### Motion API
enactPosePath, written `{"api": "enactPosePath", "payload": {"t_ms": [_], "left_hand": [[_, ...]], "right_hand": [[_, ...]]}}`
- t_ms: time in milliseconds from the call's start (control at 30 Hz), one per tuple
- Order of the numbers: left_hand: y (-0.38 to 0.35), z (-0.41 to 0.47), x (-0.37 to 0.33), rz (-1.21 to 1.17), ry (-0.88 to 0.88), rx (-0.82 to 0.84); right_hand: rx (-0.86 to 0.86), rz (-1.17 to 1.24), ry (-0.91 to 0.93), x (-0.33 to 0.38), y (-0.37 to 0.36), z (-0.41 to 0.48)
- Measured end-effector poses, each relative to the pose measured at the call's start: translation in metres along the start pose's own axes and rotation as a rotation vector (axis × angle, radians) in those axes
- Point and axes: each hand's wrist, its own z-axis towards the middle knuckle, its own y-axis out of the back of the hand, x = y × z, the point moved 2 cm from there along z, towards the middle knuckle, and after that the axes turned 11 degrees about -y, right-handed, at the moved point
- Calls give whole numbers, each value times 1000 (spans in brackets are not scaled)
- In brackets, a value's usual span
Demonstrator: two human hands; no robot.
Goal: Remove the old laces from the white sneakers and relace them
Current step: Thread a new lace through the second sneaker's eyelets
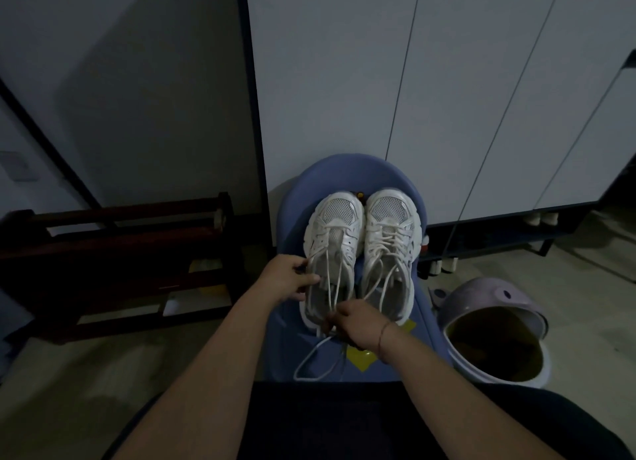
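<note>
Position: both white sneakers stand side by side, toes away from the person, on a blue stool [309,184] directly ahead of the knees.

Left-side sneaker [335,212]: the upper eyelets appear emptied. One bar of lace remains across the lowest row, and loose strands run from it back toward the heel. Unlacing is well advanced here but not finished.

Right-side sneaker [392,215]: the old laces [390,244] still cross through most of the eyelets. Only the ends have been freed, and they trail toward the heel.

Left hand [287,277]: its fingers are curled onto the outer collar of the left-side sneaker, steadying it, and a strand passes right at the fingertips.

Right hand [359,325]: it is closed around a gathered bunch of strands just behind the heels. A slack loop [311,357] hangs from below it over the stool's front edge.

Assessment (judged from the lie of the laces alone): the work is in the removal stage. One shoe is nearly stripped and the other is hardly begun. No replacement laces are visible, and all of the relacing remains to be done.

Surroundings: a lidded purple bin [457,301] stands to the right of the stool, and a dark wooden rack [120,239] is on the left.
</note>
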Motion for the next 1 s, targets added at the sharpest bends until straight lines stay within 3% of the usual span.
{"api": "enactPosePath", "payload": {"t_ms": [133, 367, 467, 567, 633, 833, 1000], "left_hand": [[-2, -4, 0, -42, 13, -42], [-7, -10, -1, -22, 12, -79], [-7, -12, -5, -24, 24, -71], [-2, -17, -23, 75, -35, -176], [-2, -21, -35, -37, -33, -193], [-32, -30, -44, -683, 264, -12], [-44, -32, -50, -775, 318, 73]], "right_hand": [[23, 314, -15, -4, -3, -2], [-71, 479, -48, -8, 8, 0], [-42, 583, -15, -7, 8, -5], [53, 739, 81, 1, 12, -13], [150, 829, 148, 7, 16, -21], [327, 950, 202, 15, 16, -39], [315, 924, 187, 13, 14, -40]]}}
